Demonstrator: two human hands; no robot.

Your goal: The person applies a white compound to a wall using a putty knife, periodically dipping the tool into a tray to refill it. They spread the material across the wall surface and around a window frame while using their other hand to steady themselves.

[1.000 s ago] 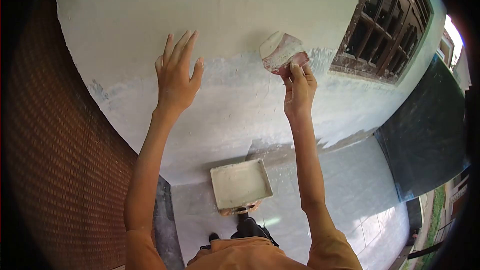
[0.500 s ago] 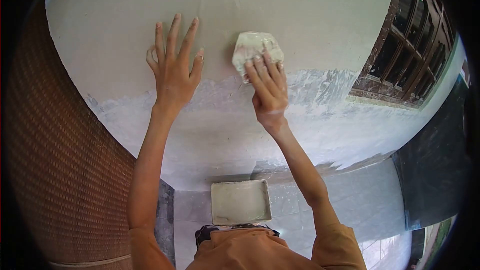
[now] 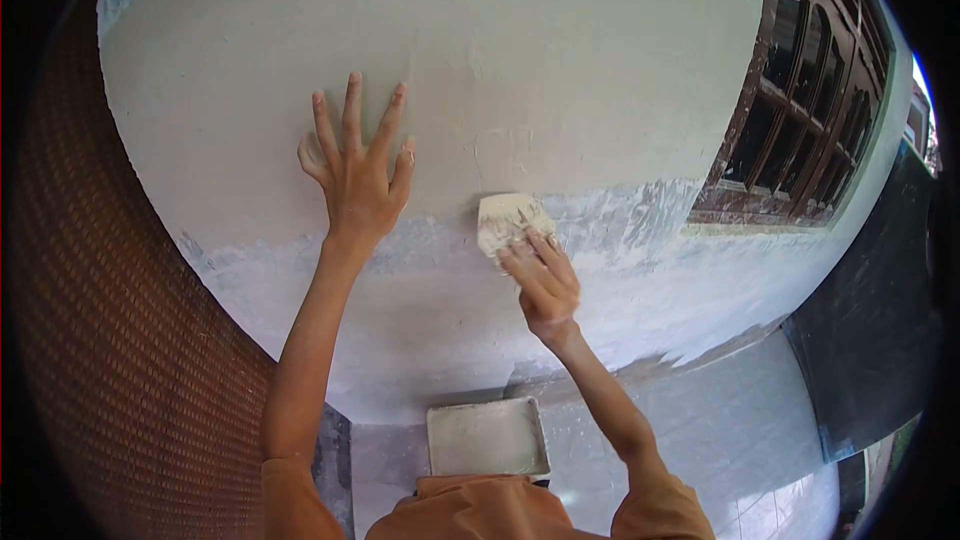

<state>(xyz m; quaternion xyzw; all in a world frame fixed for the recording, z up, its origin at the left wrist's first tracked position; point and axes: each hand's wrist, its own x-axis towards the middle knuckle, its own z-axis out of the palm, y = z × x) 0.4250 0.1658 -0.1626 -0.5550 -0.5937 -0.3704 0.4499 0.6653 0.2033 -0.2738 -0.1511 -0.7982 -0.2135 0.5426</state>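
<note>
My left hand [image 3: 362, 185] lies against the upper wall [image 3: 270, 60], its fingers spread wide and nothing in its grasp. In my right hand [image 3: 543, 280] is a plaster-smeared scraper [image 3: 512, 220], its pale blade pressed to the wall near the line where the greenish-grey coat meets the whiter band below. My fingers rest across the back of the blade; the grip beneath them is hidden. Low in front of my body sits a shallow rectangular tray [image 3: 488, 402] with pale paste on its inner surface.
A dark wooden window [image 3: 790, 110] is set in the wall at the right. Woven brown matting [image 3: 150, 360] rises along the left. Grey floor tiles [image 3: 690, 430] stretch below, and a dark panel [image 3: 860, 330] stands at the far right.
My right hand and the scraper have moved down the wall, from the greenish-grey coat to its lower border. The view has tilted upward a little. My left hand keeps its spread pose.
</note>
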